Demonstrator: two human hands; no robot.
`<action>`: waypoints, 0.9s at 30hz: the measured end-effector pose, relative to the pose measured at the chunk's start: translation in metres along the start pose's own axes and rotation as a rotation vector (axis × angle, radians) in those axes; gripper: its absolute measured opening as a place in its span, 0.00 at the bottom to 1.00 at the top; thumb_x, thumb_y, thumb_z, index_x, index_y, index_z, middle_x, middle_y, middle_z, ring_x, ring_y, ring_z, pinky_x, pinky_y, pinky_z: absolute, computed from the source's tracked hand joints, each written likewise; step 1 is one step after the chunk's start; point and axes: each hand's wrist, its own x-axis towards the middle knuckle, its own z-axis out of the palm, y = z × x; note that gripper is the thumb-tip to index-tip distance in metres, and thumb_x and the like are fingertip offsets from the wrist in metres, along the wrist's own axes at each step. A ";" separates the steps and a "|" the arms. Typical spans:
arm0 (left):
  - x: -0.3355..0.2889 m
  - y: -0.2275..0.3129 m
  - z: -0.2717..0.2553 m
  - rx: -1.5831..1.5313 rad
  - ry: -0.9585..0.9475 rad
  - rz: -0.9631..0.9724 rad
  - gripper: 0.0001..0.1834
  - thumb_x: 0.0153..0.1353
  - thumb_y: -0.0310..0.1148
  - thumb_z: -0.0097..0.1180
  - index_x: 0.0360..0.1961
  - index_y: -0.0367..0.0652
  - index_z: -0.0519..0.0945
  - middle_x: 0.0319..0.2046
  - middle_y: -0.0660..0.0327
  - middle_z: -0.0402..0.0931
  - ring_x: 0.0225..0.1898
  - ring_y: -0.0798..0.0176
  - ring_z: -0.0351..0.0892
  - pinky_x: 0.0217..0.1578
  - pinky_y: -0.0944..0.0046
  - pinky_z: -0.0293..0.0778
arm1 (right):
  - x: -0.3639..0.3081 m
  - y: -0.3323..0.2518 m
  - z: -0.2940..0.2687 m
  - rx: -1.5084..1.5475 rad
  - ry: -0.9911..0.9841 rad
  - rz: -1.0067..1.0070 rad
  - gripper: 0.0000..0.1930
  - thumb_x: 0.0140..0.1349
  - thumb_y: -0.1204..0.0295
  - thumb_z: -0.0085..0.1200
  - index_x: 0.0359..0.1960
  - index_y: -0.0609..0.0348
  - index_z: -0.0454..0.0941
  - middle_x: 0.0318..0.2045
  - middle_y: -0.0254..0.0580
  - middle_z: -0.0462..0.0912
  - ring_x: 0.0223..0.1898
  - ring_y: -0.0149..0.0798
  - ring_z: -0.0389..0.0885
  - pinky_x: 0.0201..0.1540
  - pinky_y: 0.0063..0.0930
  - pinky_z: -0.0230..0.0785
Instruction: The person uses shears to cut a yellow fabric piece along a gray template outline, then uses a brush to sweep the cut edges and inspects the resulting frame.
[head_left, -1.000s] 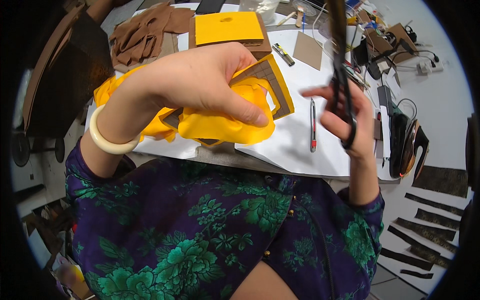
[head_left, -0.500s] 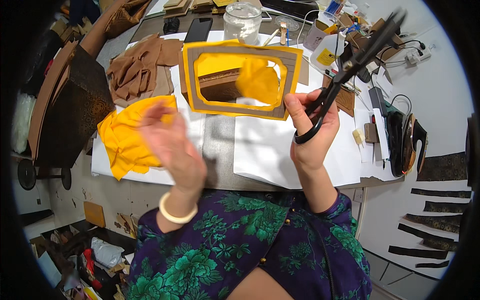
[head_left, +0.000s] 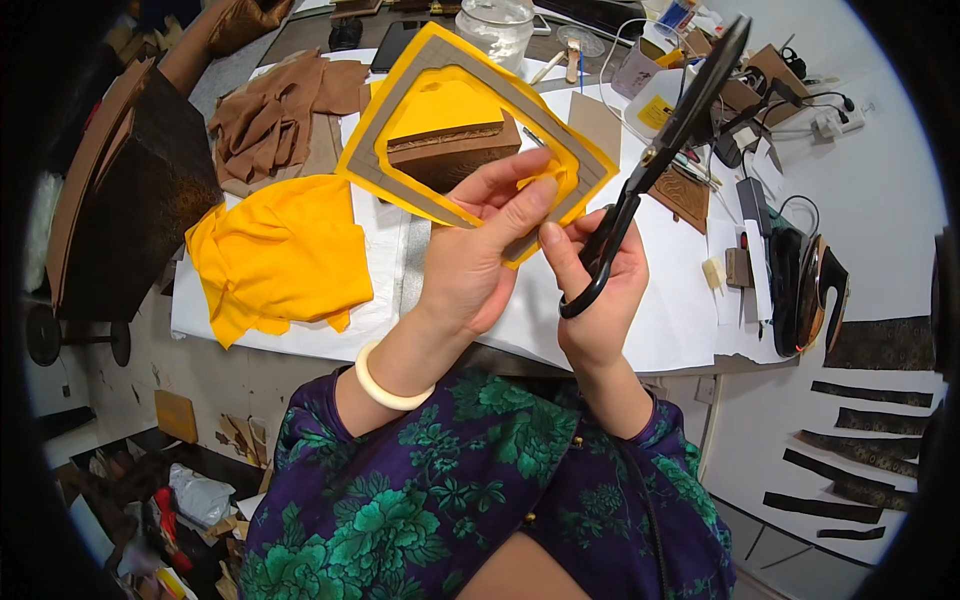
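Observation:
My left hand [head_left: 470,255] pinches the lower right part of a grey frame [head_left: 378,128] edged with yellow material, its fingers reaching over the window opening. A loose bit of yellow material shows by those fingertips. My right hand [head_left: 605,300] is closed around large black scissors [head_left: 690,110], blades pointing up and away. Its thumb lies close to the frame's lower corner; whether it grips it too I cannot tell. Through the window appears a brown box-like piece [head_left: 455,155] with yellow material on top. A crumpled yellow cloth [head_left: 285,260] lies to the left.
Brown cloth or leather [head_left: 275,125] is heaped at the far left. A glass jar [head_left: 497,30] stands at the back. To the right are a white bottle [head_left: 655,105], cables and an iron [head_left: 820,290]. White paper [head_left: 660,290] covers much of the table. A dark carved panel [head_left: 140,195] leans left.
My left hand has come in from the left and taken hold of the frame. The frame has turned and tilted. The yellow piece seen inside its window is now mostly behind my fingers.

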 end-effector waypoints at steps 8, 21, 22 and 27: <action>-0.001 0.009 -0.008 0.226 0.234 0.422 0.11 0.56 0.21 0.60 0.42 0.35 0.77 0.36 0.59 0.78 0.37 0.72 0.77 0.40 0.75 0.72 | -0.022 -0.024 -0.033 -0.181 -0.228 0.153 0.15 0.52 0.83 0.59 0.43 0.71 0.73 0.22 0.27 0.72 0.23 0.16 0.67 0.27 0.10 0.58; 0.009 0.020 -0.020 0.494 0.246 0.734 0.09 0.57 0.20 0.59 0.38 0.37 0.73 0.37 0.61 0.74 0.37 0.73 0.74 0.40 0.75 0.70 | -0.053 -0.031 -0.068 0.136 -0.529 0.673 0.17 0.54 0.77 0.59 0.43 0.78 0.75 0.17 0.27 0.70 0.16 0.17 0.63 0.19 0.12 0.51; 0.009 0.019 -0.020 0.496 0.244 0.732 0.09 0.57 0.20 0.59 0.38 0.37 0.73 0.37 0.61 0.74 0.37 0.73 0.74 0.40 0.75 0.70 | -0.053 -0.031 -0.068 0.146 -0.530 0.677 0.17 0.55 0.77 0.59 0.44 0.78 0.75 0.17 0.27 0.70 0.16 0.17 0.63 0.18 0.12 0.50; 0.008 0.015 -0.018 0.493 0.249 0.720 0.08 0.57 0.21 0.59 0.37 0.36 0.74 0.36 0.61 0.74 0.37 0.73 0.74 0.39 0.75 0.70 | -0.052 -0.030 -0.066 0.153 -0.524 0.658 0.16 0.56 0.77 0.58 0.44 0.78 0.75 0.17 0.26 0.69 0.15 0.16 0.62 0.17 0.12 0.49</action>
